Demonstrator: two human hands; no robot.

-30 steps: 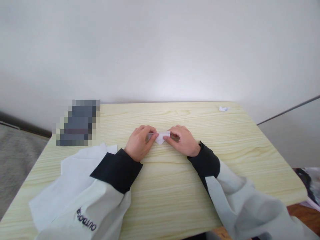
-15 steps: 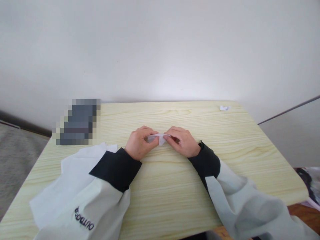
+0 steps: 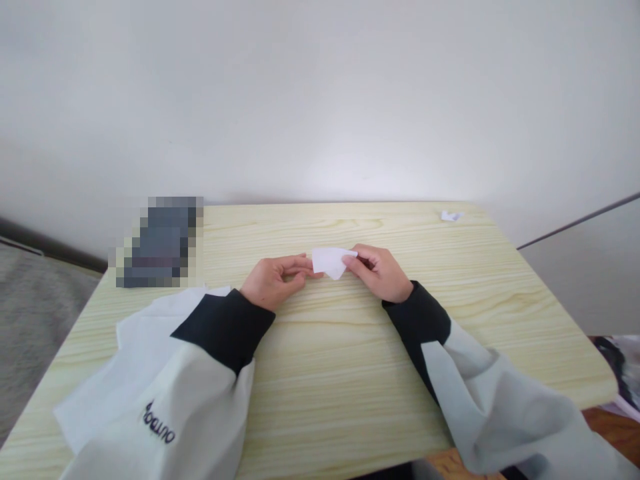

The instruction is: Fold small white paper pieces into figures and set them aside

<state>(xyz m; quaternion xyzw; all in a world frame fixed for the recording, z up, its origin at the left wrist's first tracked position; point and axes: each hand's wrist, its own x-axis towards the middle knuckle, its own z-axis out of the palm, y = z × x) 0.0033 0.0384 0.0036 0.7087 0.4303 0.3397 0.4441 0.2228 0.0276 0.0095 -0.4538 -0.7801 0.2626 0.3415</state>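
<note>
A small folded piece of white paper (image 3: 329, 261) is held above the middle of the table. My right hand (image 3: 379, 270) pinches its right end between thumb and fingers. Just left of the paper, my left hand (image 3: 277, 279) has its fingers stretched out and its thumb apart from them. Its fingertips reach the paper's left edge, partly behind it; whether they touch it I cannot tell. Loose white paper sheets (image 3: 113, 380) lie under and beside my left forearm, partly covered by the sleeve.
The light wood-grain table (image 3: 320, 387) stands against a white wall (image 3: 320, 100). A dark, pixelated flat object (image 3: 160, 243) lies at its back left. Near the back right corner is a small folded white paper piece (image 3: 451, 216).
My left hand has let go of the folded paper, straightened its fingers and moved slightly left. My right hand has kept its pinch, and the paper now shows a broader flat face.
</note>
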